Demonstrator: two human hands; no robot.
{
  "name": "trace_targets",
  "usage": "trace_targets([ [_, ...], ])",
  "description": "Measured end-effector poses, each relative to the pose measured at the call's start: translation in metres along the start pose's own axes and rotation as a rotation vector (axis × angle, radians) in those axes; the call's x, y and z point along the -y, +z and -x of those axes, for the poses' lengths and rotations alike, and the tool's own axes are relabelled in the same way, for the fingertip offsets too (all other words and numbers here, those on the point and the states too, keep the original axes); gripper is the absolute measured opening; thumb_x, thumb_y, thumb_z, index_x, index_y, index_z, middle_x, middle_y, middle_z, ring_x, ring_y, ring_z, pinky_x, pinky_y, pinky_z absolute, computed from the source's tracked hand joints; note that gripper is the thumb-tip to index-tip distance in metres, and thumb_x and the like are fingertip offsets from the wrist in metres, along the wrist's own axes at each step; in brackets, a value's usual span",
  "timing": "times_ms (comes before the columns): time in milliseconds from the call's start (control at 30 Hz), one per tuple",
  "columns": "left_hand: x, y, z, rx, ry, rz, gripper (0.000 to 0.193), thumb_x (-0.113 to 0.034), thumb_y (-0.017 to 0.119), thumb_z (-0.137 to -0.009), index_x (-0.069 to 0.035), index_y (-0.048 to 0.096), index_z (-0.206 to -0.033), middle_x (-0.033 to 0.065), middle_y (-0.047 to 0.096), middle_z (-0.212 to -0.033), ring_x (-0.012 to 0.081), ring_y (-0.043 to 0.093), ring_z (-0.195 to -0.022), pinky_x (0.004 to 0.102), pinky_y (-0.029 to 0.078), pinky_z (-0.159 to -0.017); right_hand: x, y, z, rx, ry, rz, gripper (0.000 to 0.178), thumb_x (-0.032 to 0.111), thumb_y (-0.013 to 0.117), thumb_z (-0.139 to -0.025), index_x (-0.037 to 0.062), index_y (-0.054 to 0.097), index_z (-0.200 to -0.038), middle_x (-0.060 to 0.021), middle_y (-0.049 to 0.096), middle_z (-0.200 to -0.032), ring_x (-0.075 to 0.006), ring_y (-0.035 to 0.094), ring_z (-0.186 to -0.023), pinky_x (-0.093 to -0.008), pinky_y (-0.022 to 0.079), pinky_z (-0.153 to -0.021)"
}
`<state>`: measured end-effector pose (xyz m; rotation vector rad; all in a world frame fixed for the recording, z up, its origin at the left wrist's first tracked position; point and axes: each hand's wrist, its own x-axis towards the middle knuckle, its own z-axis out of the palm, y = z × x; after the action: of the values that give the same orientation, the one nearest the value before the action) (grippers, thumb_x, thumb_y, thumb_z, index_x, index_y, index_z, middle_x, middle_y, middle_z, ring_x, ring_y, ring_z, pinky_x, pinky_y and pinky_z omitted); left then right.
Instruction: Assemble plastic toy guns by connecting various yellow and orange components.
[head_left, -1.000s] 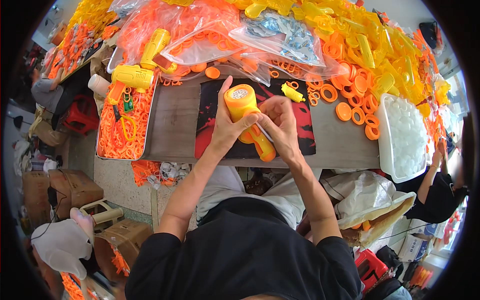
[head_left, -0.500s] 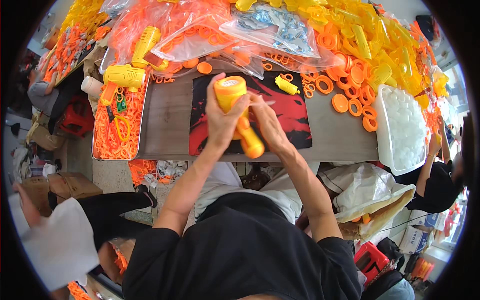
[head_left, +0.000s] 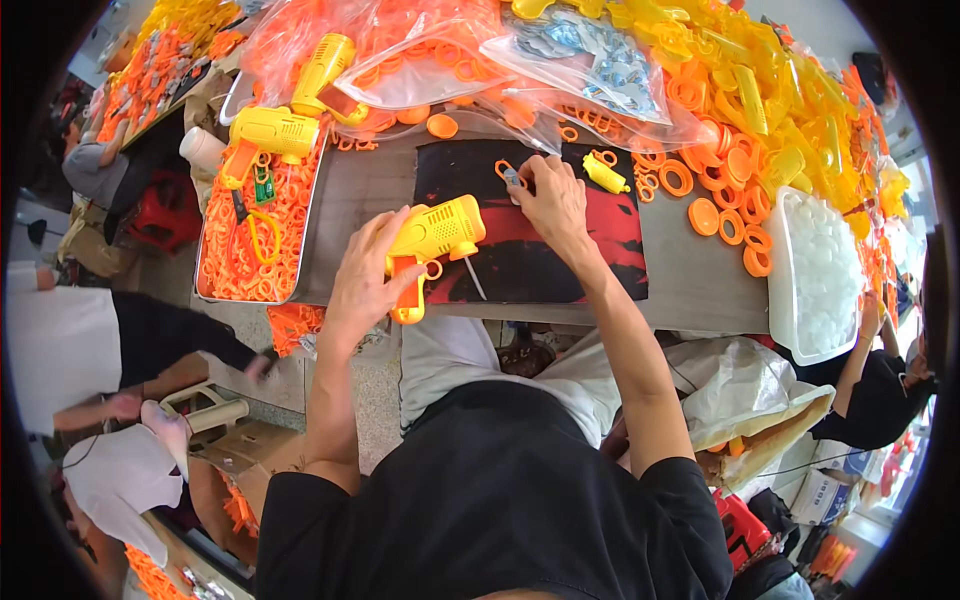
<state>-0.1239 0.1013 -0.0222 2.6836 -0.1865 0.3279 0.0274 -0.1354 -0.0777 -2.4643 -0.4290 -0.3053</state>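
My left hand [head_left: 362,283] is closed around the back of a yellow toy gun [head_left: 438,230] with an orange grip and a small orange ring by it. The gun lies on its side over a black and red mat [head_left: 590,262], its barrel toward the right. Beneath it a thin pale strip [head_left: 475,279] lies on the mat. Near the mat's far edge, the fingertips of my right hand [head_left: 556,205] pinch a small grey-blue piece [head_left: 512,179] next to an orange loop [head_left: 502,167]. Its kind is partly hidden. A small yellow cylindrical part [head_left: 605,175] lies just right of that hand.
A tray of orange clips [head_left: 235,281] stands at left, with scissors [head_left: 262,238] and yellow toy guns [head_left: 270,133] on top. Bags of orange parts [head_left: 420,55] and yellow shells [head_left: 800,110] pile up behind. At right are orange rings [head_left: 703,216] and a white tub [head_left: 785,300]. Other people work nearby.
Both hands were together on the upright gun. Now the left hand holds it lower left, turned sideways, and the right has let go and moved up and right to the small grey-blue piece.
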Motion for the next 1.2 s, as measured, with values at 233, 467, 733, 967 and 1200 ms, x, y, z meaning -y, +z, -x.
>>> trace_targets([
  [233, -0.01, 0.011, -0.013, -0.041, 0.013, 0.311, 0.052, -0.017, 0.075, -0.086, -0.005, 0.058, -0.134, 0.0152, 0.058, -0.13, 0.0324, 0.055, -0.121, 0.0393, 0.044, -0.104, -0.023, -0.021, -0.009, -0.026, 0.032, -0.407, 0.013, 0.01, 0.075, -0.085, -0.0005, 0.07, -0.092, -0.0081, 0.064, -0.085, -0.0146, 0.059, -0.072, -0.0299, 0.048, -0.066],
  [467, -0.047, 0.075, -0.113, -0.076, -0.047, 0.589, 0.033, -0.034, 0.068, -0.093, -0.004, 0.074, -0.106, 0.0103, 0.065, -0.118, 0.0253, 0.058, -0.116, 0.037, 0.043, -0.101, -0.019, -0.073, 0.003, -0.336, -0.478, -0.115, 0.015, -0.004, 0.071, -0.082, 0.0003, 0.068, -0.095, -0.0099, 0.063, -0.099, -0.0256, 0.064, -0.087, -0.0349, 0.052, -0.076],
  [733, -0.06, 0.087, -0.14, 0.003, -0.011, 0.415, 0.038, -0.04, 0.074, -0.086, -0.002, 0.074, -0.094, 0.0127, 0.066, -0.119, 0.0283, 0.061, -0.112, 0.0384, 0.045, -0.098, -0.035, -0.088, 0.023, -0.197, -0.298, -0.098, 0.05, 0.002, 0.074, -0.076, 0.0071, 0.062, -0.124, -0.0125, 0.059, -0.124, -0.0308, 0.055, -0.115, -0.0427, 0.044, -0.099],
  [967, -0.063, 0.056, -0.12, 0.062, 0.061, 0.76, 0.028, -0.027, 0.071, -0.091, -0.001, 0.07, -0.103, 0.0122, 0.066, -0.111, 0.0267, 0.061, -0.109, 0.036, 0.046, -0.096, -0.015, -0.083, 0.013, 0.083, -0.002, -0.697, 0.022, 0.016, 0.067, -0.095, -0.0009, 0.065, -0.109, -0.0009, 0.065, -0.088, -0.0072, 0.056, -0.079, -0.0236, 0.047, -0.075],
  [1200, -0.029, 0.058, -0.04, 0.212, -0.004, 0.855, 0.062, -0.005, 0.076, -0.084, -0.006, 0.052, -0.141, 0.0102, 0.055, -0.135, 0.0241, 0.057, -0.121, 0.035, 0.046, -0.104, 0.023, -0.078, 0.02, 0.345, -0.09, -0.577, 0.014, 0.014, 0.07, -0.09, 0.0011, 0.068, -0.095, -0.0031, 0.063, -0.077, -0.0096, 0.054, -0.069, -0.0261, 0.045, -0.065],
])
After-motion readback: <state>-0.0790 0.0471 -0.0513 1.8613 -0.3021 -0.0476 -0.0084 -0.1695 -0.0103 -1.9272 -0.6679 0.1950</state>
